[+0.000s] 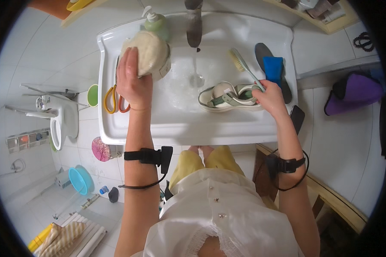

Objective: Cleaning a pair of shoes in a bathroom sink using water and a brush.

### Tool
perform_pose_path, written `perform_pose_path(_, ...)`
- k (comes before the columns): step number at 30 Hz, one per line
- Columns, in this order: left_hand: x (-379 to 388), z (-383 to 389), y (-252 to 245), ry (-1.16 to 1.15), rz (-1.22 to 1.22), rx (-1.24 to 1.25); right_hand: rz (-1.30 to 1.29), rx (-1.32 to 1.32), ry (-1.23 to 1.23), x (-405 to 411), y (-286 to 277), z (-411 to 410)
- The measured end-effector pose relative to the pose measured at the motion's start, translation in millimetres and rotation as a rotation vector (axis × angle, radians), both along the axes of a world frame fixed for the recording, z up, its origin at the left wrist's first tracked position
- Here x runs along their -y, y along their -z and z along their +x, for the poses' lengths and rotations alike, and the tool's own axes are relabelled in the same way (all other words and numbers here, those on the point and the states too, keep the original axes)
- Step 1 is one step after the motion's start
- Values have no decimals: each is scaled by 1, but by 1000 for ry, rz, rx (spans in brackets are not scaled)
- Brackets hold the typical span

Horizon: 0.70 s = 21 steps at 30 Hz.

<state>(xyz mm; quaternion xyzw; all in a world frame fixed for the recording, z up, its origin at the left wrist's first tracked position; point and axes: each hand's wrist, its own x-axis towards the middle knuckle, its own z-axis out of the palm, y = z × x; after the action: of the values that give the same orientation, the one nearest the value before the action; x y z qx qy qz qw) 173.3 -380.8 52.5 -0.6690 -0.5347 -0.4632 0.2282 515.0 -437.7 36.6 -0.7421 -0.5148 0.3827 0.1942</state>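
My left hand (132, 77) rests against a round cream-coloured thing (148, 53), maybe a fabric cap, at the sink's back left; whether the fingers grip it is unclear. In my right hand (271, 96) is the pale green handle of a scrubbing brush (244, 64), its bristles raised towards the back of the basin. Just below that hand a white and green shoe (230, 102) lies on its side, touching or close to the fingers. Water runs from the faucet (194, 29) to the drain (197, 80) of the white sink (193, 130).
Scissors (111, 99) with orange and yellow handles lie at the left, near a green pump bottle (157, 25). On the right rim are a dark insole (263, 53), a blue packet (273, 69) and a black phone (296, 119).
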Motion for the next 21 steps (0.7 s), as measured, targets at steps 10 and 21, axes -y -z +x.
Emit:
perform_pose_path(10,0,-96,6,-162,-184,1835,-137,-329,160,17,28,8)
perform_pose_path(21,-4,-99,74,101,56,2276,-308,-549,211,29,49,2)
